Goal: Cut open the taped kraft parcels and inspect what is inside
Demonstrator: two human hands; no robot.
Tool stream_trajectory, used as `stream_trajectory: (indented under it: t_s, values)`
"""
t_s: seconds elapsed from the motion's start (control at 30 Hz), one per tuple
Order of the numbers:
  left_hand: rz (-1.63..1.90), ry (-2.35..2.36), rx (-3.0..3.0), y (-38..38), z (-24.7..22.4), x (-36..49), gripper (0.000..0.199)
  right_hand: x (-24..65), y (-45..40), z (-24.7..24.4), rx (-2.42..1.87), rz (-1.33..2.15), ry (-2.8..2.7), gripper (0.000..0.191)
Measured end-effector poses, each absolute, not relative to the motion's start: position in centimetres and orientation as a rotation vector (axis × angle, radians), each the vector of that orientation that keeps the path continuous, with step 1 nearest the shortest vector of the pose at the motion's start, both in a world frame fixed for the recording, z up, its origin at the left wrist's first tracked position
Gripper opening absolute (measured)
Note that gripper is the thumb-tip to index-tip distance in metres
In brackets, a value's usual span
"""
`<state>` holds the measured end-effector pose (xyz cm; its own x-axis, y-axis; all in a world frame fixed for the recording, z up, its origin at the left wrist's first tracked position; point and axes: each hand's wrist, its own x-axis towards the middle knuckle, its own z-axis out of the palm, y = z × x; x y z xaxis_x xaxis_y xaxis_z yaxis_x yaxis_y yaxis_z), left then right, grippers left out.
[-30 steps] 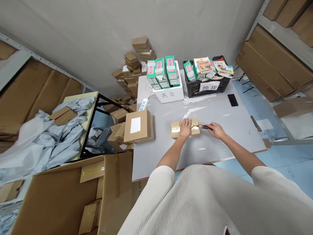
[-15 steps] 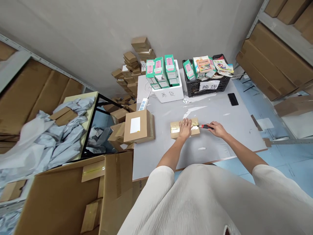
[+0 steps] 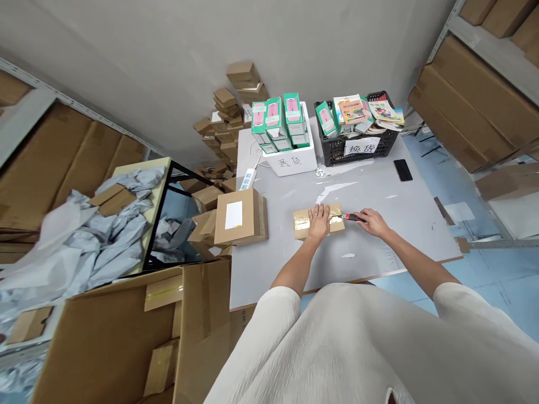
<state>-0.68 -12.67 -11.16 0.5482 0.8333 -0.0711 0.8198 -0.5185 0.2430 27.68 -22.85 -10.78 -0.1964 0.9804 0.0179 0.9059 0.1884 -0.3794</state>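
A small flat cardboard box (image 3: 301, 223) with shiny clear tape along its top lies on the grey table (image 3: 290, 269). My left hand (image 3: 319, 220) rests flat across the middle of this box, fingers stretched out, pressing on it. In my right hand (image 3: 374, 222) is a red and black utility knife (image 3: 353, 217), gripped by its handle. Its blade points left and meets the taped top at the box's right end.
Left on the table stands a larger cardboard box (image 3: 234, 219) with a white label. At the back are a white bin (image 3: 290, 164) of green-and-pink boxes, a black crate (image 3: 337, 155) of booklets and a phone (image 3: 403, 170). A big open carton (image 3: 206, 297) adjoins the table's left side.
The view has shifted very slightly. Both hands, the knife and the small box keep almost the same places, with the blade still at the box's right end.
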Motion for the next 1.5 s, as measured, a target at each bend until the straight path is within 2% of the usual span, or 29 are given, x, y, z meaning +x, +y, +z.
stream_trajectory:
  t_s: [0.4,0.87,1.5]
  values:
    - [0.064,1.355,2.544,-12.8,-11.0,-0.6,0.060,29.9,-22.2,-9.6,-1.776,0.400,-2.256,0.050]
    - [0.092,1.366,2.528,-13.1,-10.3,-0.6,0.060,29.7,-22.3,-9.7,-1.754,0.512,-2.144,0.049]
    - [0.063,1.374,2.532,-13.1,-10.5,-0.9,0.062,30.7,-20.8,-10.2,-1.739,0.479,-2.262,0.049]
